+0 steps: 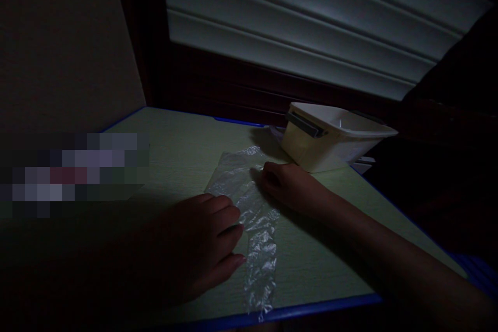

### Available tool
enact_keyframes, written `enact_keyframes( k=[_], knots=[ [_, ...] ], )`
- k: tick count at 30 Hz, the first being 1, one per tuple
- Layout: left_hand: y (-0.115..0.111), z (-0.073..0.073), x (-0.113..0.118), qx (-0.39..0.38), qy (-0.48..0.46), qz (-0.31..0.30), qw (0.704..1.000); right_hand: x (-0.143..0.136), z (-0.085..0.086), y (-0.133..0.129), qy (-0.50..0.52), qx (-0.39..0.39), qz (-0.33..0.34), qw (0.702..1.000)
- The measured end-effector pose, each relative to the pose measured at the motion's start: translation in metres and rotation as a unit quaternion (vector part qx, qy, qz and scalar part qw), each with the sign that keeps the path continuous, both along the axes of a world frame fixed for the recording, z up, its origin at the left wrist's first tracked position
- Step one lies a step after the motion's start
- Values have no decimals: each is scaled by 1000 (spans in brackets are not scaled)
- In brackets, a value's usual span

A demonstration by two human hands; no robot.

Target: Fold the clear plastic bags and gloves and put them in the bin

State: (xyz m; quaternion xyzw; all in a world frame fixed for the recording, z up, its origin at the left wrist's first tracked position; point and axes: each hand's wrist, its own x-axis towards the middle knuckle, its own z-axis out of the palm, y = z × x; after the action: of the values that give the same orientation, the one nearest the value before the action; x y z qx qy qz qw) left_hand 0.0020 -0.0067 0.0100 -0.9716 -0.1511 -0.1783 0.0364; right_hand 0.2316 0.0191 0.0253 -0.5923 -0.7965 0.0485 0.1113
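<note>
A thin, clear plastic bag (243,181) lies flattened and wrinkled on the pale green table (311,264). Its narrow lower strip reaches down to the table's blue front edge. My left hand (206,241) is at the bag's left side, palm down, with slightly bent fingers spread apart; the fingertips lie at or on the plastic. On the right, my right hand (286,182) is curled into a loose fist beside the bag's upper right edge. A dark hollow shows inside the fist, and I see nothing held in it. The light is dim.
Behind my right hand, a cream plastic bin (311,150) with a dark grey handle stands near the table's back right edge. Some clear plastic (276,132) shows at its left. A blurred-out patch (78,171) covers something at left. A slatted panel (291,21) rises behind the table.
</note>
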Motion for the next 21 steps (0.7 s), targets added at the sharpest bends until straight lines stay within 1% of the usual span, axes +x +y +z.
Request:
enact_keyframes(
  k=[4, 7, 11, 15, 17, 18, 21],
  knots=[
    [-1, 3, 1, 27, 5, 7, 1000, -5, -7, 1, 22, 15, 17, 999],
    [-3, 7, 1, 43, 13, 25, 999, -5, -8, 1, 39, 7, 21, 999],
    [-9, 10, 0, 61, -9, 23, 998, -5, -4, 0, 63, -4, 23, 998],
    [-16, 9, -5, 73, -61, 37, 995, 0, 6, -3, 81, -2, 39, 996],
    [-16, 7, -7, 82, -63, 38, 994, 3, 14, -5, 96, -13, 74, 993],
    [-15, 7, -8, 86, -54, 37, 994, 4, 19, -7, 108, -30, 100, 989],
    [-8, 7, -8, 81, 2, 22, 996, 5, 29, -14, 143, -116, 183, 966]
  ],
)
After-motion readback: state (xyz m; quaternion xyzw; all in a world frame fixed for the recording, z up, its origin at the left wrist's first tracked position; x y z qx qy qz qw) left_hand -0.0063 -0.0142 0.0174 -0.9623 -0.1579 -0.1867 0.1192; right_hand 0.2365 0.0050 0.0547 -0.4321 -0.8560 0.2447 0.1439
